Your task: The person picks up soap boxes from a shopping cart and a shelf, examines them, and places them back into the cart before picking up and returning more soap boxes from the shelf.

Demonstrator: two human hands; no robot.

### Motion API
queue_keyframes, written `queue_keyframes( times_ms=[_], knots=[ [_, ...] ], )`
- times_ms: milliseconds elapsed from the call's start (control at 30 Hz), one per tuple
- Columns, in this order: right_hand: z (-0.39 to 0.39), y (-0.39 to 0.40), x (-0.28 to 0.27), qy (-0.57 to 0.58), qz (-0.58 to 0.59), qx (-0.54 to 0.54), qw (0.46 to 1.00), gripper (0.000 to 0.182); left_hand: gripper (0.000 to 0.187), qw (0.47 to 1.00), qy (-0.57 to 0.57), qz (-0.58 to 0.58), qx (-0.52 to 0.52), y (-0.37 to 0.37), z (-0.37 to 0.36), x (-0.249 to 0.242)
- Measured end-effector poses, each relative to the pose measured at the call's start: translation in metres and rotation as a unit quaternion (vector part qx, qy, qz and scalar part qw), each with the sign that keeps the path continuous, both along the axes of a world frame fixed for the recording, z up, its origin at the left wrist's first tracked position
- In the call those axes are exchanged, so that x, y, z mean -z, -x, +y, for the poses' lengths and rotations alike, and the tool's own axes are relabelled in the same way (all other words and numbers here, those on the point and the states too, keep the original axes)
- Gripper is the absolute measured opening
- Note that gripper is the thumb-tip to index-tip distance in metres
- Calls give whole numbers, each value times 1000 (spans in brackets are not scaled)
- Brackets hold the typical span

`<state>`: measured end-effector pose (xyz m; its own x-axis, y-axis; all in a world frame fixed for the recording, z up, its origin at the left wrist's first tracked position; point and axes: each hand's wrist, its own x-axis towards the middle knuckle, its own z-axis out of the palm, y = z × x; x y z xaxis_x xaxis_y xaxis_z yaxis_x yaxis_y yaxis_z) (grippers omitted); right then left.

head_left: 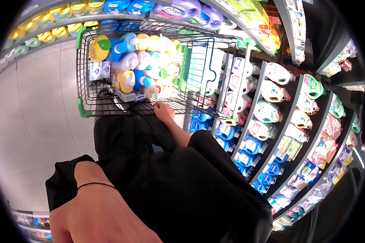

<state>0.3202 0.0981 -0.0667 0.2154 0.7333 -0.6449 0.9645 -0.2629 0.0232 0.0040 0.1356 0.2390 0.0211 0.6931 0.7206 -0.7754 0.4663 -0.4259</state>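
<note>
A black wire shopping cart (83, 69) with green corner pieces stands before me. Its basket holds several bottles, among them a yellow bottle with a green cap (98, 49), a light purple bottle (125, 61) and a blue pump bottle (140, 79). A blue-and-white box (99, 70) lies at the basket's left side. My right hand (164, 111) is closed on the near rim of the cart. Close to the camera at the lower left is the back of my left hand (97, 216), a thin dark cord round its wrist. Its fingers are out of sight.
Shelves of detergent bottles (267, 111) rise close on my right. Another shelf, with yellow bottles (61, 13) and purple jugs (176, 9), runs beyond the cart. Pale floor tiles (36, 105) stretch along the left, and more shelving (32, 220) shows at the lower left.
</note>
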Motion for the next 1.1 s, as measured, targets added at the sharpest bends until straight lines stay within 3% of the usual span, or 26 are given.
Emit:
queue_keyframes(
  times_ms=[1100],
  knots=[
    [0,-2,4,3,-3,8,1000,27,28,1000,-9,-21,-6,-1,-8,0]
  ],
)
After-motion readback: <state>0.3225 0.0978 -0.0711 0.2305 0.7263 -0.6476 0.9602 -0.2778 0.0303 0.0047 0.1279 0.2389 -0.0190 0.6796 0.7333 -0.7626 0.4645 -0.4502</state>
